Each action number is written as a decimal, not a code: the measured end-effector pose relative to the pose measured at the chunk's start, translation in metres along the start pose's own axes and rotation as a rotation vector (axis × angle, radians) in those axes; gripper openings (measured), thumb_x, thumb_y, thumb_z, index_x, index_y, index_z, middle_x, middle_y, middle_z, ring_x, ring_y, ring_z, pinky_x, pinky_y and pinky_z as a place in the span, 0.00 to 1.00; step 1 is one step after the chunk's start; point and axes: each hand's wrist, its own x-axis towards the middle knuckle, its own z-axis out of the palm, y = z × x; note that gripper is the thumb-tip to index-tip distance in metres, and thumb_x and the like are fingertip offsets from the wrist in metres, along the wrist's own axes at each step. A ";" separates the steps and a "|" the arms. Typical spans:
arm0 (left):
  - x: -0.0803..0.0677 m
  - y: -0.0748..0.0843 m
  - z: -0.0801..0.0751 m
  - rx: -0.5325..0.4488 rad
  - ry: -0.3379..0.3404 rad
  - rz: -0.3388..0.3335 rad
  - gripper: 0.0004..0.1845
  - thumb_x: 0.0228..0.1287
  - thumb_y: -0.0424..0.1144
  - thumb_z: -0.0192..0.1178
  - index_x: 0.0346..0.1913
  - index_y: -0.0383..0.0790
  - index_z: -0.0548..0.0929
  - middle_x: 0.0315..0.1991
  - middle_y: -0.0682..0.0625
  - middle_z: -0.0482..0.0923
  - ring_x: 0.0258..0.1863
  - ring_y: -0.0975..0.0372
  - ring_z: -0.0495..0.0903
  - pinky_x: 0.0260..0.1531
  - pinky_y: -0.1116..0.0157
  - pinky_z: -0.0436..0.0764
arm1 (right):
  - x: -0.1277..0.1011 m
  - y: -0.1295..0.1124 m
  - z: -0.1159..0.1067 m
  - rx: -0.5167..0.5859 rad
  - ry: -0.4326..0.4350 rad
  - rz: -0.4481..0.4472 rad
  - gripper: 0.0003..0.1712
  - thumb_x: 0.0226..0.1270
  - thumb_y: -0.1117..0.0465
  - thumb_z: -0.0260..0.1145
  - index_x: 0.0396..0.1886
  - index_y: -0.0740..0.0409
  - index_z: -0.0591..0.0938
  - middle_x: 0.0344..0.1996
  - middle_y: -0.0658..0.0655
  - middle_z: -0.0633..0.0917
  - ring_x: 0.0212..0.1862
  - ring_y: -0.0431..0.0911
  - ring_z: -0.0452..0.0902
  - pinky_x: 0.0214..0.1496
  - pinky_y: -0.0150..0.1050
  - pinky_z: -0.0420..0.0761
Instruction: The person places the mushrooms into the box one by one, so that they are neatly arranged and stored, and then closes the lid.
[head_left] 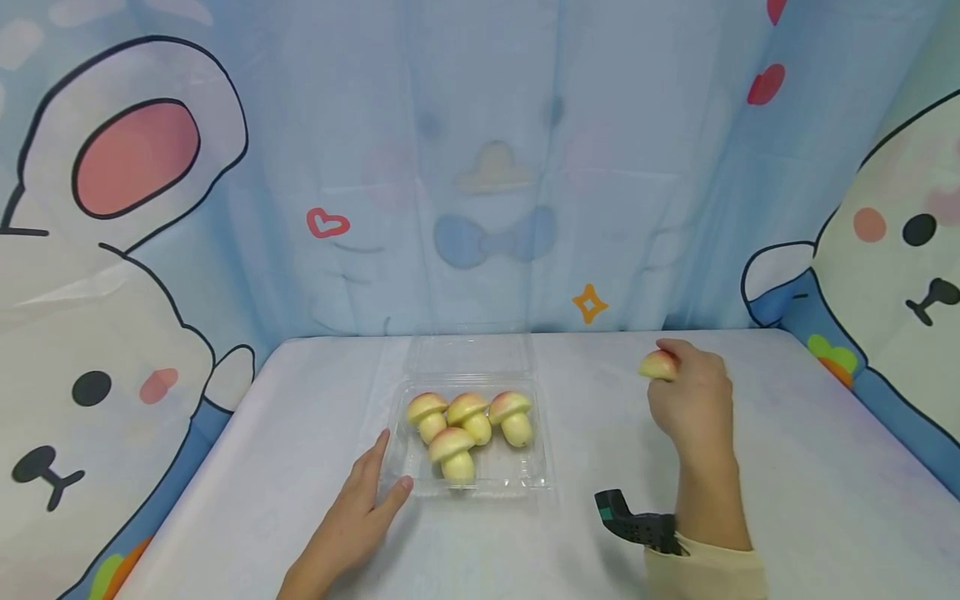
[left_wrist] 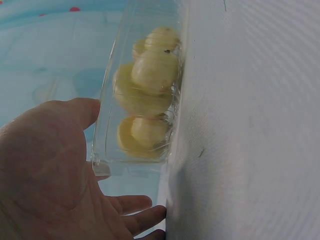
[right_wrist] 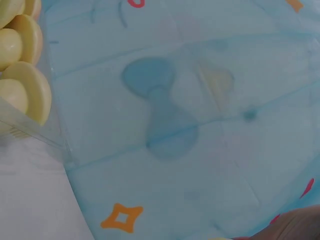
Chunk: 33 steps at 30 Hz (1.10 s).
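Right hand (head_left: pixel 693 400): fingers curled around 1 mushroom (head_left: pixel 657 365).
Left hand (head_left: pixel 360 512): flat, fingers straight, touching tray (head_left: pixel 542 475).
Tray: 4 mushrooms, beside left hand.

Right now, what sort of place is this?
Likely a staged tabletop set: a white-covered table backed by a cartoon animal curtain, with a clear plastic box of mushroom-shaped pieces.

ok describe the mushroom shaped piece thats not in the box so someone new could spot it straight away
Start at the white table and find the clear plastic box near its middle, steadied by the left hand. Look right of the box to the right hand: its fingers pinch one mushroom-shaped piece with a pinkish cap. It is the only one outside the box; the other four sit inside.
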 end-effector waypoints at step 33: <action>0.001 0.000 -0.001 -0.003 -0.015 -0.001 0.40 0.66 0.62 0.47 0.74 0.57 0.43 0.71 0.43 0.50 0.69 0.47 0.51 0.62 0.42 0.55 | -0.030 -0.043 0.040 0.034 0.004 -0.287 0.27 0.54 0.75 0.52 0.57 0.63 0.76 0.53 0.67 0.72 0.51 0.64 0.67 0.45 0.55 0.70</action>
